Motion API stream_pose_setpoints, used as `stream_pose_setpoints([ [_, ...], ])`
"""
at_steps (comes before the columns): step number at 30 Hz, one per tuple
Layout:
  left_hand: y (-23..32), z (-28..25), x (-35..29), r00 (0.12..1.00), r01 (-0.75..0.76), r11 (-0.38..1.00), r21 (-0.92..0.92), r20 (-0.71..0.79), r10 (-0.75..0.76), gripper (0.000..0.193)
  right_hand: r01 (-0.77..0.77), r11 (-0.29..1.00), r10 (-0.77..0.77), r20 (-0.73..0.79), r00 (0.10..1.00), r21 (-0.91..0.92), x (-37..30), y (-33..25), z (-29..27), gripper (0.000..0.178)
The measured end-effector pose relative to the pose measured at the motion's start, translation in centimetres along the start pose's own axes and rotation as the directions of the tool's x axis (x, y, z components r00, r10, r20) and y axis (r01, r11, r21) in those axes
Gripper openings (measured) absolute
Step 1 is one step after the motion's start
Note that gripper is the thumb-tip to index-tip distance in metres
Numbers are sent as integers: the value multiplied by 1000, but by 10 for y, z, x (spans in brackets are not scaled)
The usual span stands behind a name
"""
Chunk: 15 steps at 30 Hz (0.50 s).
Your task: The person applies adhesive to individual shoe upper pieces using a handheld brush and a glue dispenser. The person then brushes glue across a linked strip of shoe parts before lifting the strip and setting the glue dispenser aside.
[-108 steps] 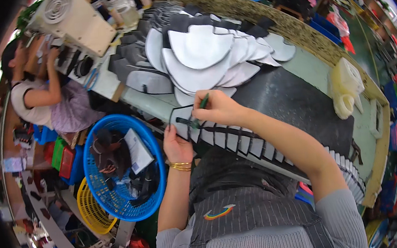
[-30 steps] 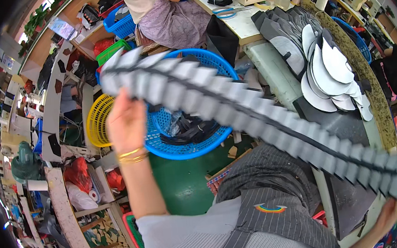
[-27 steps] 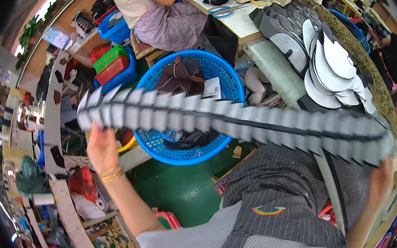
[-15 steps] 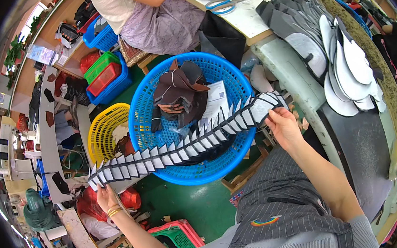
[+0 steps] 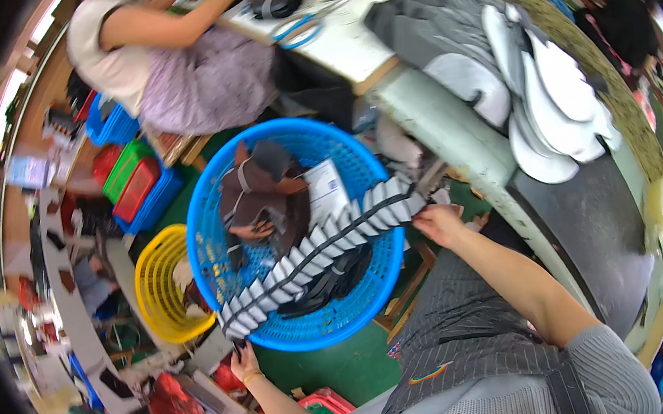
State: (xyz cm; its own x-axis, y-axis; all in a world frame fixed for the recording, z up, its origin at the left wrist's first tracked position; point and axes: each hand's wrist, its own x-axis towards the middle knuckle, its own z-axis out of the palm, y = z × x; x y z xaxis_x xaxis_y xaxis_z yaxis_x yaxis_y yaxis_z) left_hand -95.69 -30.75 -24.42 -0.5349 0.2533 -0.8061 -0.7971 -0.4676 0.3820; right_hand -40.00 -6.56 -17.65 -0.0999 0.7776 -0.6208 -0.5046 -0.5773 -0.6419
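Observation:
A long strip of overlapping dark and white cut pieces [image 5: 316,256] stretches across the round blue basket [image 5: 212,210]. My left hand [image 5: 244,362] grips the strip's lower end just outside the basket's near rim. My right hand [image 5: 438,223] grips its upper end at the basket's right rim. Inside the basket lie brown and dark material pieces [image 5: 263,201] and a white paper [image 5: 324,192].
A yellow basket [image 5: 163,295] stands left of the blue one. A seated person [image 5: 173,54] works at a table [image 5: 331,39] beyond. At right, a workbench [image 5: 588,214] carries white and grey cut pieces [image 5: 552,98]. Red, green and blue crates [image 5: 131,178] sit on the floor.
The strip, held high and stretched between both hands, has come down over the blue basket. My hands have moved closer together, and my view has swung left from the workbench.

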Motion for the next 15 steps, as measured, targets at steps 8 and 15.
stream_pose_setpoints([
  [8,-293,99,-253,918,170,713,680,154,-366,43,-92,993,105,194,975,-75,-72,-27,55,15],
  [15,-320,184,-401,357,-678,400,617,752,-554,34,538,570,-589,148,794,-621,-316,-127,-37,21],
])
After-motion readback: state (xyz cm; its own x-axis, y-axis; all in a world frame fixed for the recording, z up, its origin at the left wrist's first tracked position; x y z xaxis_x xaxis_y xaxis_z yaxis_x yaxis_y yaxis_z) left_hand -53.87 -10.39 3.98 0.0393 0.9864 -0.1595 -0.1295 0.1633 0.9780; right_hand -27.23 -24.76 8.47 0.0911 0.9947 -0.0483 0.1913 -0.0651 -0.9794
